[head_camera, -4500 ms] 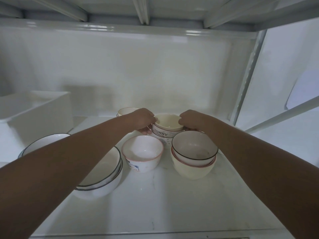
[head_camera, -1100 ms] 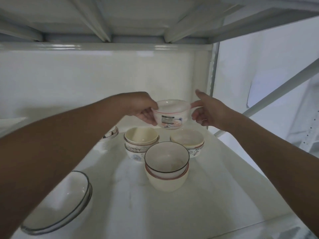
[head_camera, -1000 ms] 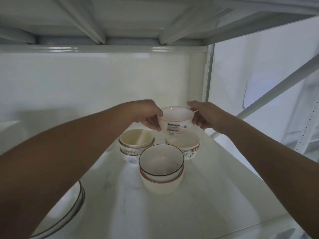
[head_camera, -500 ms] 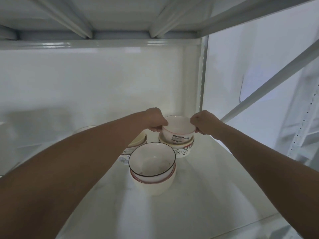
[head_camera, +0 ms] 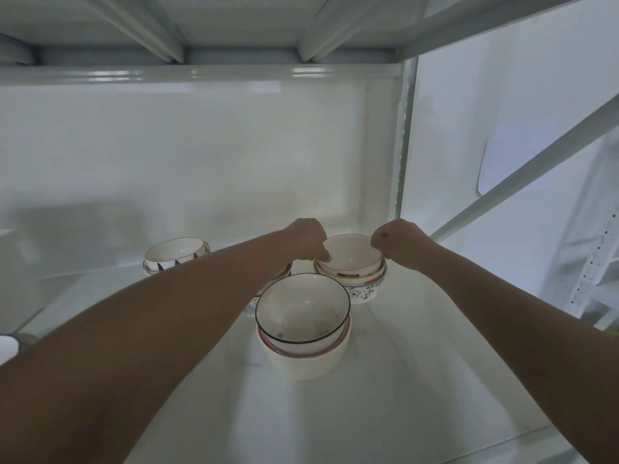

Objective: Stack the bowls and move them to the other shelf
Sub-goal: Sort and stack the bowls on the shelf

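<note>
A small pink-rimmed bowl (head_camera: 350, 255) sits nested in a flower-patterned bowl (head_camera: 363, 291) at the back right of the white shelf (head_camera: 385, 380). My left hand (head_camera: 306, 241) pinches its left rim and my right hand (head_camera: 398, 244) pinches its right rim, fingers curled. In front stands a black-rimmed bowl (head_camera: 301, 308) nested in a cream bowl (head_camera: 303, 363). Another stack is mostly hidden behind my left forearm. A blue-patterned bowl stack (head_camera: 176, 254) stands at the back left.
The shelf's right upright post (head_camera: 403, 142) rises just behind my right hand. The shelf above (head_camera: 234, 25) hangs low overhead. A diagonal white brace (head_camera: 522, 175) crosses at right. A rim of another dish (head_camera: 8, 346) shows at the far left edge.
Both hands lowered the pink-rimmed bowl from mid-air down into the flower-patterned bowl at the back right. The view shifted, so the blue-patterned stack shows at back left.
</note>
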`<state>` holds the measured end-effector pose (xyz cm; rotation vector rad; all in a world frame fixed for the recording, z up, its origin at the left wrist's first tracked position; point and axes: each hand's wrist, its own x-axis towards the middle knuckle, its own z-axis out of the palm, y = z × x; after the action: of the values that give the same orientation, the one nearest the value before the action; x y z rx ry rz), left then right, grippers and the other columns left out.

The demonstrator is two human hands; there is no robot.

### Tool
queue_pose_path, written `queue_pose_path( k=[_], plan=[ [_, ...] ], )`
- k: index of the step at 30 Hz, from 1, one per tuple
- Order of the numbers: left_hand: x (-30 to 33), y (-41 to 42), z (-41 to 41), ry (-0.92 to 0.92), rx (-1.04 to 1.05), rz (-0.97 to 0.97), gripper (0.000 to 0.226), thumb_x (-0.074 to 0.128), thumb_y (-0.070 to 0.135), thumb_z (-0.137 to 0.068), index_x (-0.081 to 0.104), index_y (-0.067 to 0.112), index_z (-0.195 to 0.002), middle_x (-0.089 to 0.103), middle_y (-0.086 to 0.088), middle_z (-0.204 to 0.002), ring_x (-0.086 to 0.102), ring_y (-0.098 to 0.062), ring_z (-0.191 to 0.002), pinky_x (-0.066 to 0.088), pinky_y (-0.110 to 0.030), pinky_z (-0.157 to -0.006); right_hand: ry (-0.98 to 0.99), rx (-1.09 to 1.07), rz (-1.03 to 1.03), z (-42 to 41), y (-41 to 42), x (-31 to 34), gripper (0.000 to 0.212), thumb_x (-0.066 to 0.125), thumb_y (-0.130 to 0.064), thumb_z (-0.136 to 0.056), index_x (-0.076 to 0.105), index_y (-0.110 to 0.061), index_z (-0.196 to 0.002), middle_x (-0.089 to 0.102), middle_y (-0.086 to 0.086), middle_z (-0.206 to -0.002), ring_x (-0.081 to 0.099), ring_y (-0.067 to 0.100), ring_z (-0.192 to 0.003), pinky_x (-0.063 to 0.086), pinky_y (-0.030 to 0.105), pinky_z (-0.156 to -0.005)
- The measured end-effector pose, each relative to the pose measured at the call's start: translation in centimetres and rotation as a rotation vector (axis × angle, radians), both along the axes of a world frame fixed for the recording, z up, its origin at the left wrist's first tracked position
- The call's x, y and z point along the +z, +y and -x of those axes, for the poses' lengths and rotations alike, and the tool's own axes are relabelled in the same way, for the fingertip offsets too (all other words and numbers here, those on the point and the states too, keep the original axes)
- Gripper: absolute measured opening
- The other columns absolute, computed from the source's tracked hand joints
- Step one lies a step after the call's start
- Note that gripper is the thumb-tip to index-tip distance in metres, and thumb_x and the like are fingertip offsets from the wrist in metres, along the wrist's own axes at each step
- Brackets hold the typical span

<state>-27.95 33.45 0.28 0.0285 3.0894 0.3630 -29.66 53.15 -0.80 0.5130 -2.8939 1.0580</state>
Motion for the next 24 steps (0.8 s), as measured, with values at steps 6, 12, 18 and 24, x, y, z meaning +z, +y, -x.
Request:
queue_pose_path(
  k=[6, 12, 18, 24],
  plan=[
    [0.0, 0.0, -0.2, -0.005, -0.01, 0.025, 0.031, 0.066, 0.022, -0.085, 0.071, -0.001, -0.105, 0.062, -0.002, -0.066, 0.061, -0.021, -0.074, 0.049, -0.028, -0.075, 0.032, -0.001, -0.03, 0.0, -0.2, -0.3, 0.031, 0.05, -0.005, -0.089, 0.037, -0.009, -0.061, 0.036, 0.01, -0.064, 0.031, 0.021, -0.061, 0.026, 0.03, -0.057],
    [0.1, 0.1, -0.6, 0.003, -0.007, 0.026, 0.031, 0.061, 0.024, -0.089, 0.07, -0.001, -0.105, 0.057, 0.002, -0.059, 0.059, -0.02, -0.076, 0.046, -0.027, -0.072, 0.059, -0.016, -0.05, -0.3, -0.2, -0.5, 0.038, 0.048, -0.005, -0.089, 0.028, -0.013, -0.058, 0.031, 0.009, -0.063, 0.025, 0.02, -0.058, 0.022, 0.031, -0.054],
    [1.5, -0.2, -1.8, 0.093, -0.026, 0.056, 0.046, 0.044, 0.038, -0.1, 0.061, 0.003, -0.125, 0.062, -0.012, -0.126, 0.053, -0.028, -0.122, 0.041, -0.031, -0.1, 0.021, -0.069, -0.164, -0.5, -0.1, 0.3, 0.029, 0.047, -0.021, -0.1, 0.058, -0.005, -0.078, 0.056, 0.012, -0.081, 0.05, 0.028, -0.076, 0.039, 0.033, -0.061],
    [6.8, -6.4, -7.2, 0.134, -0.026, -0.014, 0.025, 0.053, 0.033, -0.094, 0.068, 0.019, -0.11, 0.066, 0.002, -0.098, 0.062, -0.016, -0.102, 0.043, -0.022, -0.08, 0.164, -0.055, -0.041, -0.7, -2.4, 3.3, 0.032, 0.051, -0.022, -0.099, 0.072, 0.002, -0.103, 0.071, 0.018, -0.09, 0.066, 0.035, -0.087, 0.051, 0.036, -0.079]
  ],
)
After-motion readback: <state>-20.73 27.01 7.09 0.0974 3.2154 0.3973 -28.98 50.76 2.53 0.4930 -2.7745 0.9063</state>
